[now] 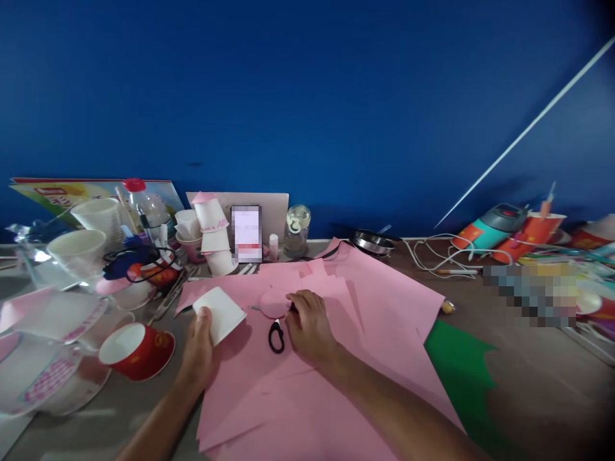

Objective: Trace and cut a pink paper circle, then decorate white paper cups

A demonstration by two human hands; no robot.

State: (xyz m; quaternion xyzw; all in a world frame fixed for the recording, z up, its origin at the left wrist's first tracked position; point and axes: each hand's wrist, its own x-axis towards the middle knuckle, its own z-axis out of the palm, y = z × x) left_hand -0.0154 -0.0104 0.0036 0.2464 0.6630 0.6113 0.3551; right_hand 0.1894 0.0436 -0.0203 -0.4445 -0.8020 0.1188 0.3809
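My left hand (200, 342) grips a white folded square of paper (220, 314), thumb on top, at the left edge of the pink paper sheets (331, 390). Over the middle of those sheets, my right hand (310, 323) is closed at a dark part of a pair of scissors (276, 338). One black handle loop shows just left of the fingers, and a metal tip pokes out farther left. Between tip and fingers is a small rounded pink paper piece (275, 303), lying over part of the scissors. My right fingers hide the rest of the scissors.
On the left stand a red paper cup (137, 351), white cups (77, 250) and a red-capped bottle (147, 208). A phone (246, 234), glue stick (273, 247) and glass jar (298, 230) line the back. Green paper (461, 365) and tangled cables (432, 262) lie right.
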